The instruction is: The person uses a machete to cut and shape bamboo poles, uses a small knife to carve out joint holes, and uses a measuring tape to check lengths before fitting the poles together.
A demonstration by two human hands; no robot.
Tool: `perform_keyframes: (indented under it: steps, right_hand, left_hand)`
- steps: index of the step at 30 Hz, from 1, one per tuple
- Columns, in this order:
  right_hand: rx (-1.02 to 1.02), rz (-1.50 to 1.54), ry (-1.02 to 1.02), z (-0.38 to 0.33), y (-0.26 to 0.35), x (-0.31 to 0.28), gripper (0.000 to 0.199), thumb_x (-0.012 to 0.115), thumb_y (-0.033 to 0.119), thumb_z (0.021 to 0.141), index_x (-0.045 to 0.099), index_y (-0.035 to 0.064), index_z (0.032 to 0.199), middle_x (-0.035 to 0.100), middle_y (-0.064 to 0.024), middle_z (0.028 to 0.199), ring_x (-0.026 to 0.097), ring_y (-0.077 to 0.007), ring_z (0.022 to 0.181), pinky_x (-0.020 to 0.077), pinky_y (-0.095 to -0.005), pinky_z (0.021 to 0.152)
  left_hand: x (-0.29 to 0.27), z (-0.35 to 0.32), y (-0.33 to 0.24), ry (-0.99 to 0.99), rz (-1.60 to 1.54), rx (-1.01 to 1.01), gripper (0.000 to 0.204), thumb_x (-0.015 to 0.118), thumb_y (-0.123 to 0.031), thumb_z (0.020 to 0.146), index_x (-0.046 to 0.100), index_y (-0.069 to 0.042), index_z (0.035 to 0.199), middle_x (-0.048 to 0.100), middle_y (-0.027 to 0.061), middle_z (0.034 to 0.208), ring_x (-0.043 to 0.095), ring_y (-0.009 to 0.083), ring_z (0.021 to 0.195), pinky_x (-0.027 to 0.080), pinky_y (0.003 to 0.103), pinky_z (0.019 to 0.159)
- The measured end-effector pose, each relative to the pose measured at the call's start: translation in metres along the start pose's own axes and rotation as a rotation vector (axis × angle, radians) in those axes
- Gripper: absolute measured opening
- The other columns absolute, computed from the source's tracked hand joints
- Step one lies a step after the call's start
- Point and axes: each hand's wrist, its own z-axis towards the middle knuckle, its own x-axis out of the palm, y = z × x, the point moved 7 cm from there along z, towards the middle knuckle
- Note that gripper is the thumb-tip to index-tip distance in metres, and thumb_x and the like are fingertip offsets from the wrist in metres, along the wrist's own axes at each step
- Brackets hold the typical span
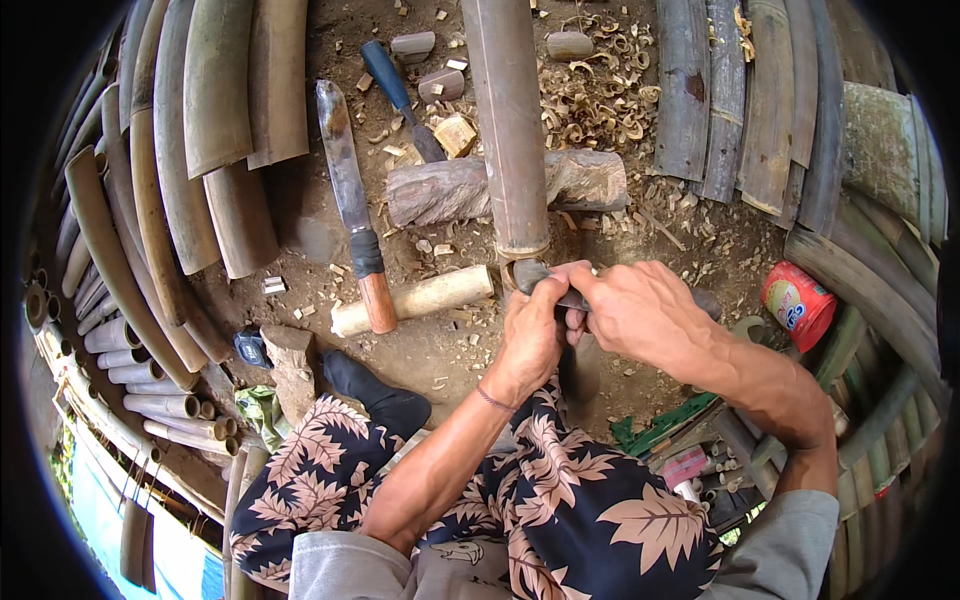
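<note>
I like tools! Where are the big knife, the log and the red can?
big knife [342, 165], head view, middle of the long blade.
log [440, 190], head view, bark left of the bamboo pole.
red can [797, 303], head view, its printed side.

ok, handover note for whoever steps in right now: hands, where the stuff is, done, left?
Left hand: gripping the near end of the bamboo pole, fingers at its rim.
Right hand: closed on a small knife, blade at the pole's cut end.
Pole: lies across the log, running away from the person.
Spare tools: big knife and blue-handled chisel on the dirt to the left, short wooden stick beside them.
Done: curled shavings lie past the log, so some carving has happened.
Left: trimming of the pole's end looks mid-way; how much remains can't be told.
</note>
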Motion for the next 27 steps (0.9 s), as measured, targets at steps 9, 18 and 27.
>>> perform_keyframes:
  steps: [9,18,27]
  right_hand:
    - [-0.003,0.141,-0.104,0.001,0.003,-0.011,0.019,0.065,0.017,0.084,0.068,0.009,0.1,0.071,-0.0183,0.08,0.071,-0.0359,0.074,0.0564,-0.0431,0.067]
    - [0.004,0.033,0.022,0.006,0.009,-0.01,0.016,0.066,0.014,0.081,0.067,0.003,0.092,0.069,-0.0214,0.076,0.07,-0.0376,0.072,0.0559,-0.0456,0.065]
    - [-0.398,-0.591,0.279,0.059,0.064,-0.038,0.014,0.069,0.02,0.079,0.072,0.0063,0.083,0.075,-0.0096,0.083,0.074,-0.0236,0.073,0.0571,-0.0367,0.065]
  left_hand:
    - [-0.004,-0.002,-0.01,-0.156,0.103,0.015,0.03,0.048,-0.024,0.099,0.068,-0.002,0.1,0.068,0.0092,0.078,0.062,0.0154,0.065,0.048,0.032,0.06]
    - [0.002,-0.004,-0.013,-0.004,-0.025,-0.069,0.032,0.05,-0.021,0.097,0.064,0.002,0.113,0.065,0.0055,0.082,0.056,0.0137,0.067,0.044,0.027,0.061]
    - [0.01,-0.008,-0.014,0.093,-0.731,-0.014,0.041,0.044,-0.035,0.104,0.054,-0.005,0.13,0.062,0.0099,0.131,0.058,0.0215,0.121,0.045,0.04,0.104]
